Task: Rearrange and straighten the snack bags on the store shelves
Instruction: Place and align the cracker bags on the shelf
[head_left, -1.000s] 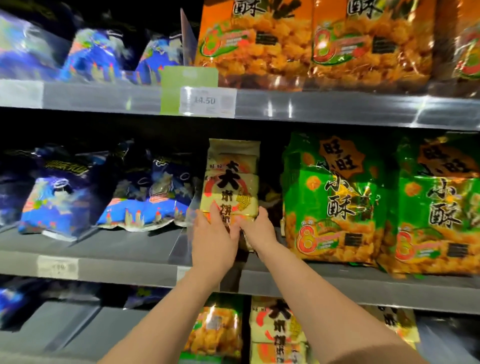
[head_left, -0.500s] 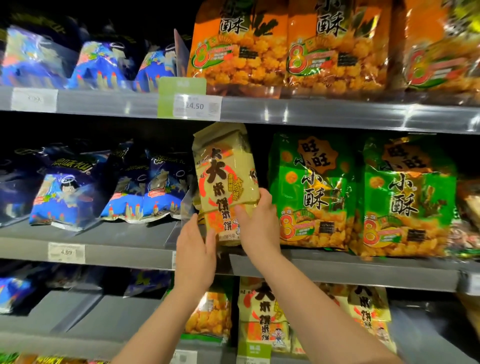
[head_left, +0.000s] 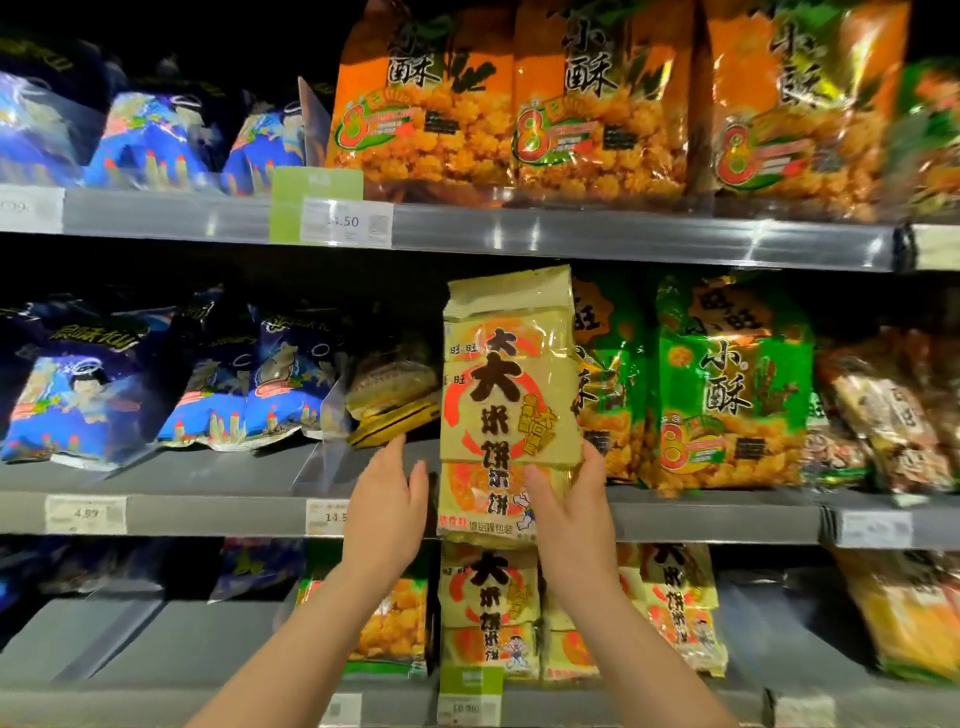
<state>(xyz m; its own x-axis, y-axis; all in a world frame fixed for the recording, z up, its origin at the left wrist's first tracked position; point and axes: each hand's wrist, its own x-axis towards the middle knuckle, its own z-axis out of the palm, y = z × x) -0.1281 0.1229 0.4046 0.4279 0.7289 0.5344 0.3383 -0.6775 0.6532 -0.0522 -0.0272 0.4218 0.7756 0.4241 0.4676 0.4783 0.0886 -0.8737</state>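
Note:
A tall yellow rice-cracker bag (head_left: 506, 384) with big black characters hangs upright in front of the middle shelf (head_left: 208, 512). My right hand (head_left: 569, 499) grips its lower right edge. My left hand (head_left: 389, 493) is just left of the bag, fingers spread, holding nothing. Behind the bag's left side, more yellow packs (head_left: 392, 395) lie flat in the slot on the shelf. Green snack bags (head_left: 727, 384) stand to the right, partly covered by the held bag.
Blue snack bags (head_left: 78, 395) lean on the middle shelf at the left, behind a clear divider (head_left: 332, 447). Orange bags (head_left: 597, 104) fill the top shelf. The lower shelf holds more yellow cracker bags (head_left: 488, 608). Brown packs (head_left: 893, 415) sit at far right.
The yellow bag has come out of its slot and moved right, now upright in front of the green bags. My left hand has let go and sits beside it.

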